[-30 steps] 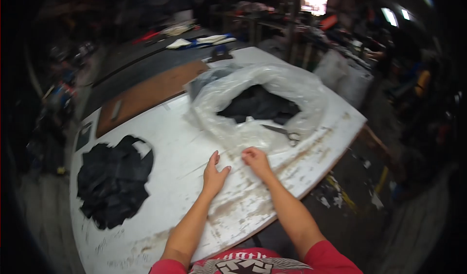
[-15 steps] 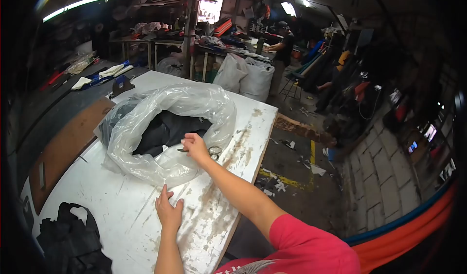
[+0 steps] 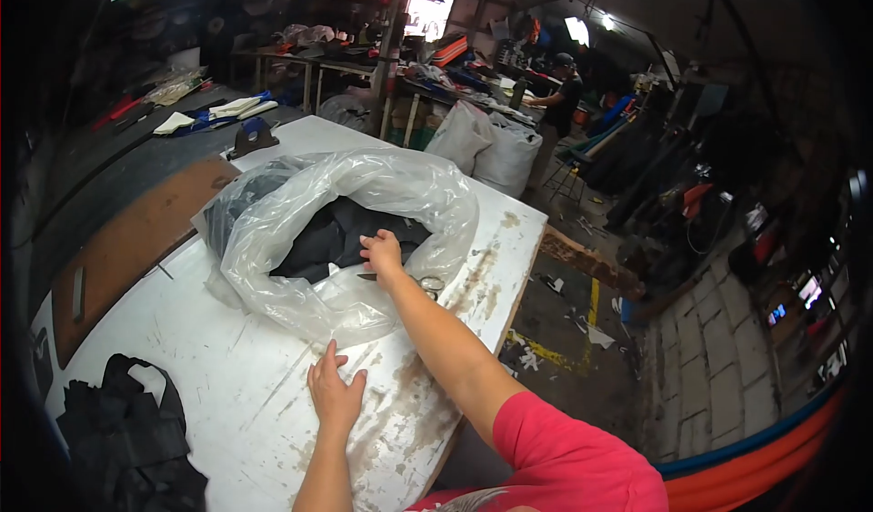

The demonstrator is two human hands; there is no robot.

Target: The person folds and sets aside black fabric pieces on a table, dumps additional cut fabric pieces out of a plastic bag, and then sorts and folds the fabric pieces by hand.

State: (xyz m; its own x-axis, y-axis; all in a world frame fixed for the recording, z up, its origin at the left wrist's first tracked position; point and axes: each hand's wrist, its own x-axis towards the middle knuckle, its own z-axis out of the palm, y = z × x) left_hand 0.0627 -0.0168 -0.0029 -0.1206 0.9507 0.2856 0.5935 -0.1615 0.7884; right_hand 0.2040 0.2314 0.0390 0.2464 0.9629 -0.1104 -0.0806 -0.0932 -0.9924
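Black cloth [image 3: 320, 239] inside plastic bag [image 3: 452, 198]; dark heap [image 3: 127, 435] outside.
My right hand [image 3: 385, 256] half-curled, grip unclear; left hand [image 3: 336, 401] open, empty.

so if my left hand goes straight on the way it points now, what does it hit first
Most likely the near side of the clear plastic bag, just beyond your left hand. One view leaves the hand's height above the white table unclear, so it might pass over instead.
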